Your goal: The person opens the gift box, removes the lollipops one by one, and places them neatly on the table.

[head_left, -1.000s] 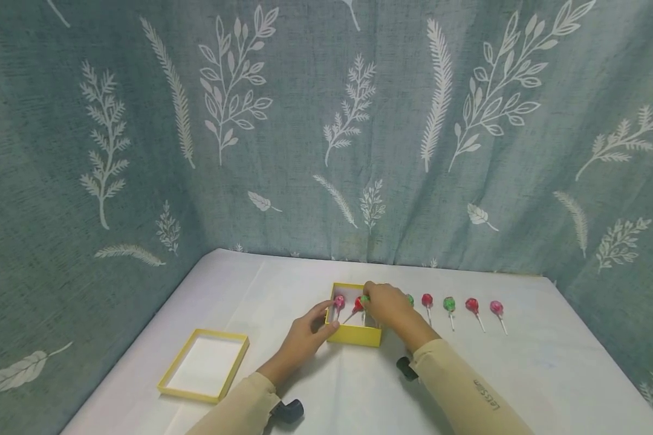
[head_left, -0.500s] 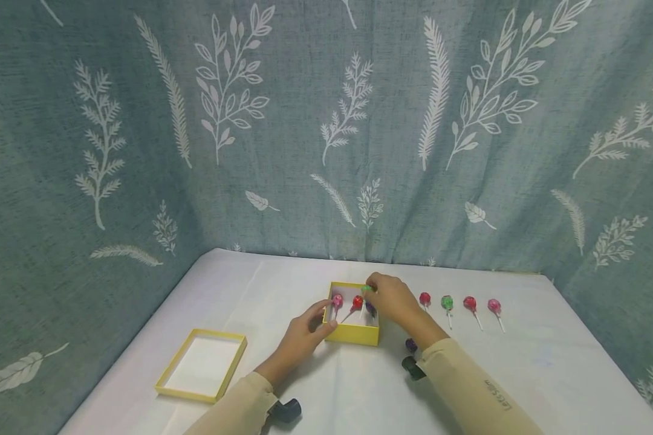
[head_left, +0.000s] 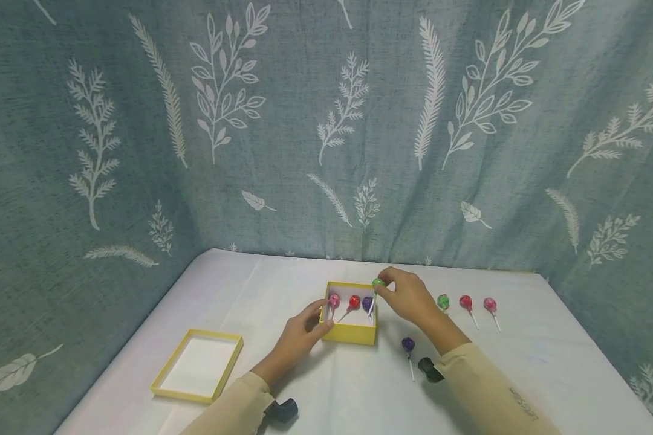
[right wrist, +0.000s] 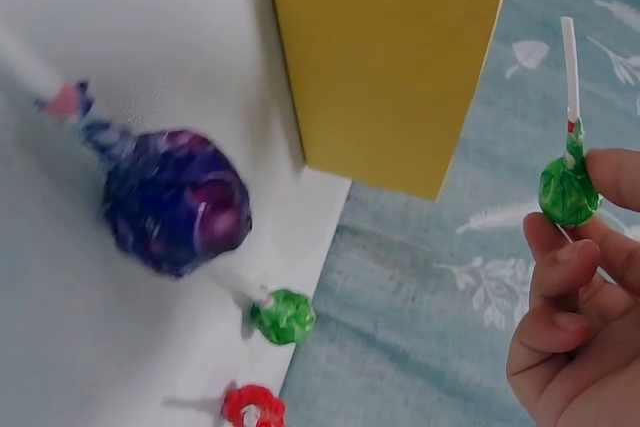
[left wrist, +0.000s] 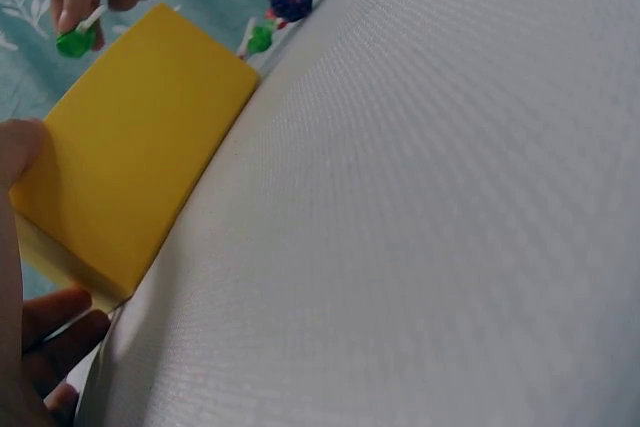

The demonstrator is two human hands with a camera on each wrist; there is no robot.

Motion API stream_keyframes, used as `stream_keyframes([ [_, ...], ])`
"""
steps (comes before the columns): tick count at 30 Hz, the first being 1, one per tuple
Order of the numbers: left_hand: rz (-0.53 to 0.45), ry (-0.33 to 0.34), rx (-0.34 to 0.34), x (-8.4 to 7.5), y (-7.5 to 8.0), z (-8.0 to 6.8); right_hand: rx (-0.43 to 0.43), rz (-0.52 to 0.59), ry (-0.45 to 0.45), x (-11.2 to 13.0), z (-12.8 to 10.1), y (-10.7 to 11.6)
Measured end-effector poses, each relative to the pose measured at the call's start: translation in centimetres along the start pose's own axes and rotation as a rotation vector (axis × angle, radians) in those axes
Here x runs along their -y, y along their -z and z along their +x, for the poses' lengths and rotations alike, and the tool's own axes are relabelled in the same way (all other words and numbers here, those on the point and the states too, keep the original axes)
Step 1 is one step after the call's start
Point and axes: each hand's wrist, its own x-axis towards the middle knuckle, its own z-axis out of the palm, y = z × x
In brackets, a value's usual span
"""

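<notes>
Fingertips of the right hand (head_left: pixel 408 296) are pinching a green lollipop (head_left: pixel 378 282) by its wrapped head, holding it in the air just above the far right corner of the yellow box (head_left: pixel 349 331), with its white stick slanting down toward the box. The lollipop's head is wearing a shiny green wrapper twisted at the neck. The left hand (head_left: pixel 303 329) is gripping the box's near left corner, thumb on the front wall and fingers curling over the rim.

Inside the box, the head view is showing a pink lollipop (head_left: pixel 334 299), a red lollipop (head_left: pixel 354 301) and a purple lollipop (head_left: pixel 367 302) lying side by side. Both wrist views are missing that row, catching only the box's outer yellow walls. The right wrist view is giving a close look at the loose purple lollipop (right wrist: pixel 178 200) lying on the bench near the right forearm, which is looking small in the head view.

Beyond the right hand, a green, a red and a pink lollipop are lying in a row on the bench (head_left: pixel 549 362), which is wearing a white cloth. The yellow lid (head_left: pixel 198 366) is sitting open side up, well to the left. A teal curtain (head_left: pixel 283 121) printed with white leaves is hanging behind and beside the bench.
</notes>
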Motion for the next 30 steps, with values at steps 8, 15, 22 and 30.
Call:
stream_keyframes([
  [8,0.002,0.010,-0.001,-0.2,0.1,-0.1,-0.015,0.001,0.025,-1.1,-0.6,0.5],
  [15,0.006,0.010,-0.005,0.0,0.0,-0.1,-0.035,-0.009,0.049,-2.1,-1.4,1.1],
  [22,0.003,0.000,-0.008,0.2,-0.1,0.0,-0.001,-0.051,0.024,-3.1,-1.9,1.7],
  [30,-0.001,0.001,-0.005,0.2,-0.1,0.0,0.007,-0.056,0.017,-4.0,-2.7,2.4],
])
